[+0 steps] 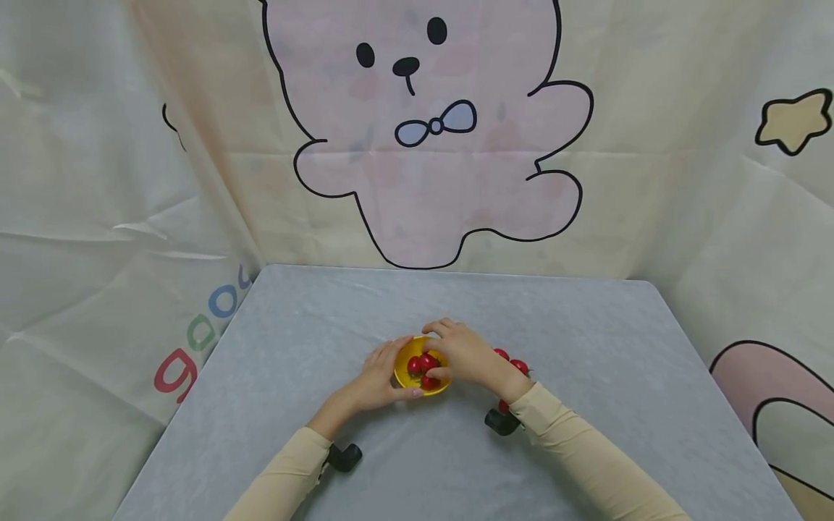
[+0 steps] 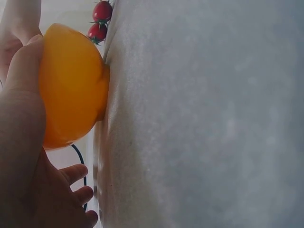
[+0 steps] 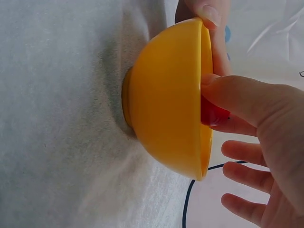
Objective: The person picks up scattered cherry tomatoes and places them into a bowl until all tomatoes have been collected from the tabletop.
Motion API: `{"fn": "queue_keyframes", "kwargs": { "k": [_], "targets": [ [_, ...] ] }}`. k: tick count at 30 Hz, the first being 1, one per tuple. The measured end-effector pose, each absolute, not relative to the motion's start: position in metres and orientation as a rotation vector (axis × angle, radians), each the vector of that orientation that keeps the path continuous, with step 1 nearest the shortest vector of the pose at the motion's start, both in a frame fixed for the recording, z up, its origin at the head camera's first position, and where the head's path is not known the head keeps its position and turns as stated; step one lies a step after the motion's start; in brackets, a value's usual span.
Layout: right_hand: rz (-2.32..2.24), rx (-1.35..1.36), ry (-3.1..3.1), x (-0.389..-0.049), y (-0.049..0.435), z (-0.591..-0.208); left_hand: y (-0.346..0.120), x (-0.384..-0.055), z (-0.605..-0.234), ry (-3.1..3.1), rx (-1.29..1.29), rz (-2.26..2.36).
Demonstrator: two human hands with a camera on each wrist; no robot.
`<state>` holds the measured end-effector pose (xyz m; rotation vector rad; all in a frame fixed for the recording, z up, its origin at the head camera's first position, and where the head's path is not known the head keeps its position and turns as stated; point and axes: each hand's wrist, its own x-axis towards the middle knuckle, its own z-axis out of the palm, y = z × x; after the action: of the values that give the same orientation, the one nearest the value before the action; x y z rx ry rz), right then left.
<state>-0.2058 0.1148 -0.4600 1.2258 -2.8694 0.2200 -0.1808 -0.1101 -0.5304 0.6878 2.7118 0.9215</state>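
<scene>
A yellow bowl stands upright on the table with several red cherry tomatoes inside. My left hand holds the bowl from the left, its thumb at the near rim and its index finger along the far side. In the left wrist view, the other fingers spread past the bowl. Over the bowl's right side, my right hand pinches a cherry tomato between thumb and index finger at the rim. Its remaining fingers stay loosely extended outside the bowl.
More cherry tomatoes lie on the table right of the bowl, partly hidden by my right wrist. A grey cloth covers the table. A curtain with a printed bear hangs behind it. Black wrist cameras sit under both forearms.
</scene>
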Motion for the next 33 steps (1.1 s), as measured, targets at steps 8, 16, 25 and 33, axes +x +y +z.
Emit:
{"fn": "queue_keyframes", "kwargs": {
  "k": [8,16,25,33],
  "targets": [
    [0.247,1.231,-2.872,-0.207,0.115,-0.463,-0.109,-0.182,-0.53,2.715,0.699,0.918],
    [0.266,1.23,-2.881,-0.205,0.115,-0.462,-0.109,-0.183,-0.531,2.711,0.702,0.911],
    [0.265,1.221,-2.89,-0.205,0.117,-0.46,-0.109,-0.182,-0.529,2.695,0.685,0.935],
    [0.3,1.172,-2.864,-0.208,0.125,-0.449,-0.11,-0.18,-0.53,2.698,0.667,0.946]
  ]
}}
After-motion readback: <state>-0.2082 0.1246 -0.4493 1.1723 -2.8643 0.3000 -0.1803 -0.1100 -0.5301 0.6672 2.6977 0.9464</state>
